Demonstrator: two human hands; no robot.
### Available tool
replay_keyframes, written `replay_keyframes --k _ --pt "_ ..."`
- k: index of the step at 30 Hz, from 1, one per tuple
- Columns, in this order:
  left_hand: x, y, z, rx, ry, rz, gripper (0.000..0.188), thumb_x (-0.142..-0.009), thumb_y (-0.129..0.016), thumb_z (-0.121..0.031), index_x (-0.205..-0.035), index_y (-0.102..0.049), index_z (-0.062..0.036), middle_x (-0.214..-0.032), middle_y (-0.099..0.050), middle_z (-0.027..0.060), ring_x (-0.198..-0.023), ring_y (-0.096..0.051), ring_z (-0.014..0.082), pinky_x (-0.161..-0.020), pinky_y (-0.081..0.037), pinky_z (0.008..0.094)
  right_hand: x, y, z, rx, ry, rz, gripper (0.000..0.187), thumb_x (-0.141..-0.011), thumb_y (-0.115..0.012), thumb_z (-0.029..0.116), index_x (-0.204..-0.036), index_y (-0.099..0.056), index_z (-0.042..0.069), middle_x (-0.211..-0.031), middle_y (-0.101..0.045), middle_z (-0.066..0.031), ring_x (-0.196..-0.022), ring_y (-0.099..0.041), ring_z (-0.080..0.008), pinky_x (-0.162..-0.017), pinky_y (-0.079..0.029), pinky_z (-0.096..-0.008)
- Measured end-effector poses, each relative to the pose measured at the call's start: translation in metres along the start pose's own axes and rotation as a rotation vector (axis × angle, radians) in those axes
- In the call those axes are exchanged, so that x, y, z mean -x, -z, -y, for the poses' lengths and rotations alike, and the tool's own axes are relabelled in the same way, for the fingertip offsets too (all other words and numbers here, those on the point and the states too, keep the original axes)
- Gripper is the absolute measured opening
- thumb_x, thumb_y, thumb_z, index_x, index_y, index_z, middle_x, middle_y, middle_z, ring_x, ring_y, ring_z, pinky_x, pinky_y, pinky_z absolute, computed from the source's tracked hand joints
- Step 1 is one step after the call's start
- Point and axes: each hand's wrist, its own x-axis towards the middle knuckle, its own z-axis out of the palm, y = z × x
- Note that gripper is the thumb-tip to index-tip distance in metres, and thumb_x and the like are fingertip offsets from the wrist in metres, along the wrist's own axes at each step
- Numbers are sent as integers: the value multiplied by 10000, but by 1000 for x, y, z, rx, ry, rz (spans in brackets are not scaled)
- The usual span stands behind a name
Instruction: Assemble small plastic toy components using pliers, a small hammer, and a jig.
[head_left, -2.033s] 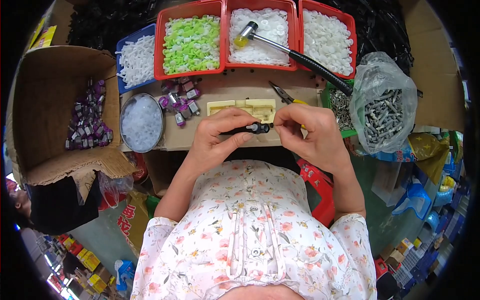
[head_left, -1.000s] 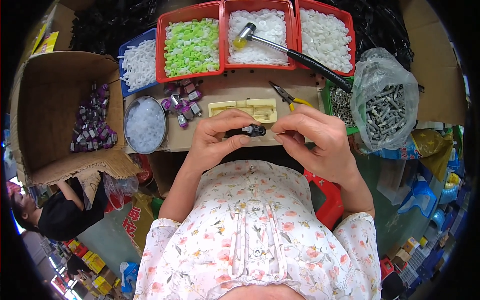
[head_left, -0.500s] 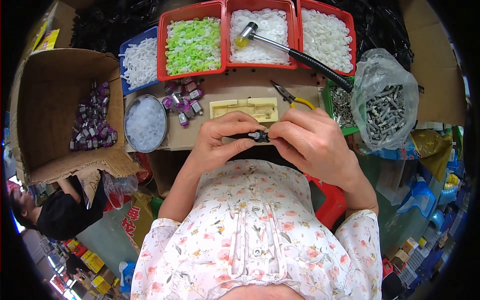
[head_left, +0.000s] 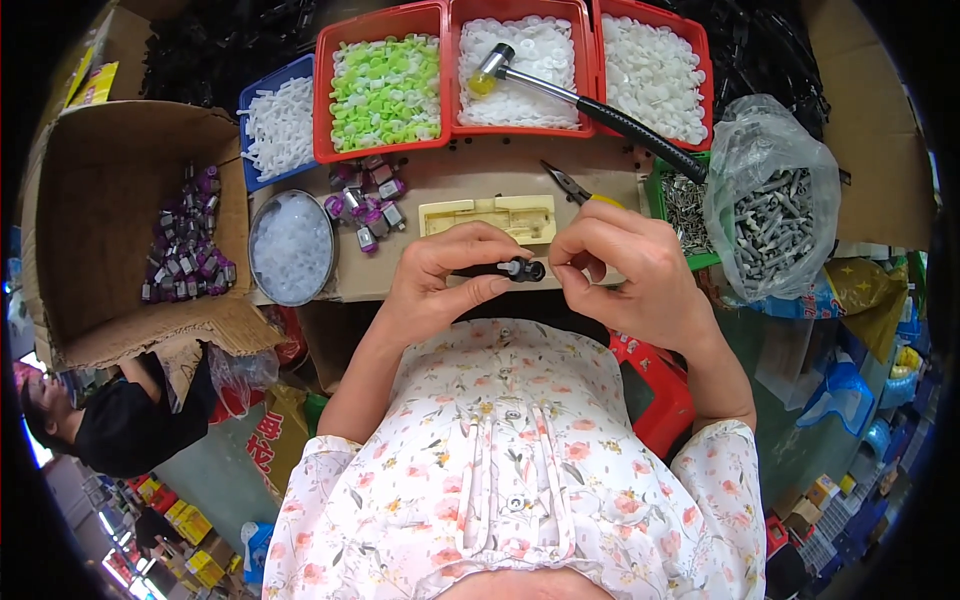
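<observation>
Workpiece (head_left: 527,269): small, glossy black, round-ended, at five o'clock from the cream rectangular recessed tray (head_left: 487,222).
Left hand (head_left: 428,280): thumb and fingers grasping it.
Right hand (head_left: 632,275): just beside, at three o'clock, fingertips drawn together; cannot tell whether around anything.

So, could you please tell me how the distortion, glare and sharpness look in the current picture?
Head view: the cardboard box on the left appears bowed near the black rim; head view: the clear plastic bag shows whitish sheen; head view: fine detail on the black part in the left hand is too small to tell.
</observation>
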Motion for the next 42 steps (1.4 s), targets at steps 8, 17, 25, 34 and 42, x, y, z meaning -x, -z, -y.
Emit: replay_keyframes --k 8,17,25,34,42 --pt "-2 -2 -5 -79 -6 9 291 -832 -727 -16 -1123 -714 2 -1041 -684 119 -967 -644 210 -841 -499 309 -1 6 11 290 120 90 180 -734 -759 47 -869 -643 71 -789 -607 -42 -691 -612 -222 -617 -438 -344" --pt "0 0 -6 -59 47 42 285 -835 -728 -11 -1118 -705 18 -1021 -679 118 -939 -640 195 -805 -499 296 -4 4 4 368 147 221 179 -714 -738 26 -831 -611 71 -736 -546 -46 -702 -612 -235 -651 -450 -370" --pt "3 1 2 128 98 -12 285 -838 -737 -31 -1112 -708 42 -1071 -693 150 -1006 -627 223 -872 -477 328 -6 0 -12 -60 -35 64 138 -681 -682 -26 -778 -594 18 -726 -571 -51 -630 -583 -178 -586 -446 -301" --pt "6 5 3 184 133 -75 277 -851 -730 -50 -1112 -707 38 -1068 -687 136 -1016 -606 214 -874 -473 328 18 -1 -57 304 -261 21 139 -784 -689 13 -870 -580 -7 -861 -581 -102 -749 -625 -242 -680 -502 -363" --pt "13 11 7 215 132 -114 295 -853 -723 -44 -1130 -686 50 -1076 -660 153 -979 -626 219 -870 -505 337 23 -16 -57 779 -271 74 200 -779 -718 83 -881 -592 -33 -1023 -552 -147 -1009 -551 -336 -809 -500 -430"
